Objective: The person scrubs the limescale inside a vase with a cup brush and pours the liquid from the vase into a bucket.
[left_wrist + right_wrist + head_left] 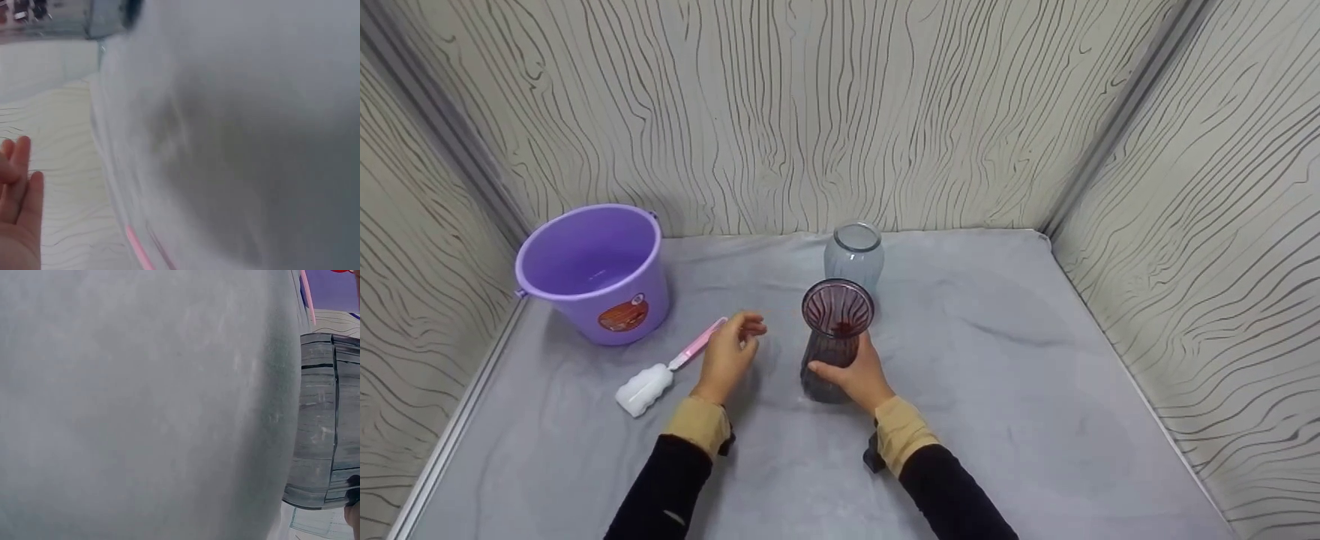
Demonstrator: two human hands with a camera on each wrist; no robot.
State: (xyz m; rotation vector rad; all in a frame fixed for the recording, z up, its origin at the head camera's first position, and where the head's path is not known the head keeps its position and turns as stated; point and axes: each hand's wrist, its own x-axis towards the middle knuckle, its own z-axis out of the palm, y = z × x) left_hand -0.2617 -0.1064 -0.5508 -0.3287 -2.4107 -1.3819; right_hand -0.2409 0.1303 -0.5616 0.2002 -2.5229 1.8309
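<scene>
My right hand (864, 373) grips a purple-tinted ribbed glass vase (819, 352) round its waist, thumb across the near side. The vase stands nearly upright, its flared mouth facing up. In the right wrist view its ribbed base (318, 422) is close to the grey cloth. To the left, my left hand (727, 358) hovers with loosely bent fingers, holding nothing. In the left wrist view its fingers (32, 208) are spread a little. A sponge brush (645, 388) lies beside that hand, white head toward me; the hand overlaps the end of its pink handle (699, 342).
Behind the purple vase stands a pale bluish glass vase (844, 262), partly covered by it in the head view. A purple bucket (570, 309) with an orange label stands at the back left. Wood-patterned panels (810, 112) close off the back and both sides of the cloth-covered table (997, 420).
</scene>
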